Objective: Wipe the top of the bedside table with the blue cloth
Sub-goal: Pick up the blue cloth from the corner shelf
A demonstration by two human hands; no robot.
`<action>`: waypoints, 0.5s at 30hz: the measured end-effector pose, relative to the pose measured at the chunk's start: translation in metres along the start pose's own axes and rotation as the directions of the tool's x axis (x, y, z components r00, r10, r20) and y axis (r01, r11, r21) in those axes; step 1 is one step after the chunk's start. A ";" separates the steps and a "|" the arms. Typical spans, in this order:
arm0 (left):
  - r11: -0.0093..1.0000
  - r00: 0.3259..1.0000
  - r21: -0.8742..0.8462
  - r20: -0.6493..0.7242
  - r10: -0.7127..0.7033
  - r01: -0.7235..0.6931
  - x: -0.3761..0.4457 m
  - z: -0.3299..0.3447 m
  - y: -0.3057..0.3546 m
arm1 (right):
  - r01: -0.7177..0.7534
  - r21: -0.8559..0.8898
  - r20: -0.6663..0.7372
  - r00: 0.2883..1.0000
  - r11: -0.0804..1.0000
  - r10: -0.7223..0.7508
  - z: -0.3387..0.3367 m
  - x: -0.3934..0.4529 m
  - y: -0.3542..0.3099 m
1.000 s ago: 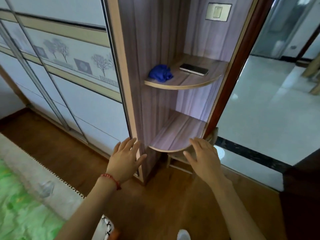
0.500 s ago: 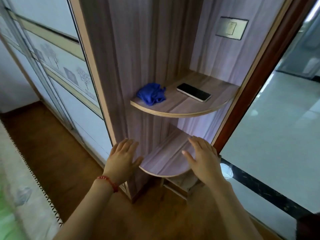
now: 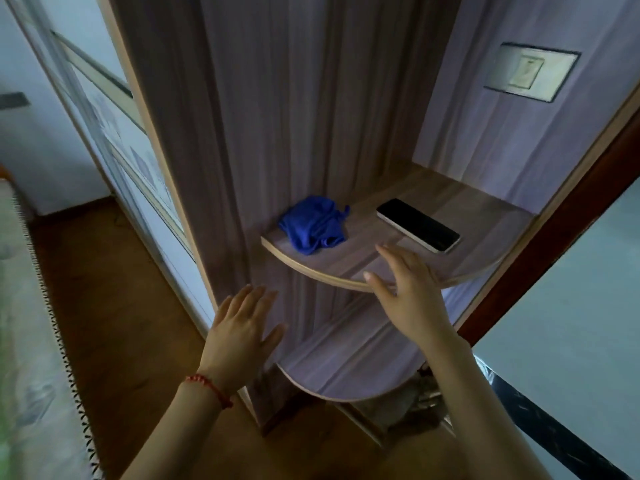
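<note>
A crumpled blue cloth (image 3: 313,225) lies on the left part of the upper curved wooden shelf (image 3: 485,237) of a corner unit. A black phone (image 3: 417,225) lies flat on the same shelf, right of the cloth. My right hand (image 3: 410,291) is open, fingers spread, raised at the shelf's front edge just below the phone, touching nothing that I can tell. My left hand (image 3: 242,332), with a red string on the wrist, is open and hovers lower, in front of the unit's side panel, below and left of the cloth.
A lower curved shelf (image 3: 349,372) sits beneath the upper one. A light switch (image 3: 531,71) is on the back panel. Sliding wardrobe doors (image 3: 114,126) stand to the left, a bed edge (image 3: 31,341) at far left, a doorway with pale floor (image 3: 571,306) at right.
The view has come closer to the shelves. My right hand has risen from the lower shelf to the upper shelf's front edge. My left hand has stayed low and open.
</note>
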State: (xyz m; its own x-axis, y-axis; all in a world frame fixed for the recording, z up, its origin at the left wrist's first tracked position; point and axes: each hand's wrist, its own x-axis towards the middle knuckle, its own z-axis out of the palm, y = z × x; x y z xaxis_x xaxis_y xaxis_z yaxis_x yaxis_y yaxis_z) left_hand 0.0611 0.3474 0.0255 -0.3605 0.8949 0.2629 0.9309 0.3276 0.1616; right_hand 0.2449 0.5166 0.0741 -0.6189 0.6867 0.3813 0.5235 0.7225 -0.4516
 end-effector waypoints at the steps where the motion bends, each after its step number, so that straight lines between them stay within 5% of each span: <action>1: 1.000 1.000 0.004 0.007 -0.016 0.016 0.003 0.001 0.000 | 0.001 0.018 0.018 1.000 1.000 -0.002 0.002 0.011 0.001; 15: 0.944 0.948 0.093 -0.030 -0.316 0.318 0.022 0.015 0.022 | 0.078 0.185 0.402 0.904 0.980 -0.148 0.045 0.161 -0.001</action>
State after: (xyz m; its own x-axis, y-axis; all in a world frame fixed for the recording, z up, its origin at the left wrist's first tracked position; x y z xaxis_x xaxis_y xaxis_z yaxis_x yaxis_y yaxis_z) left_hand 0.0746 0.3786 0.0206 -0.6380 0.7357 0.2271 0.7693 0.6215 0.1480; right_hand 0.1184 0.6229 0.1000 -0.8720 0.4817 0.0869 0.3563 0.7464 -0.5622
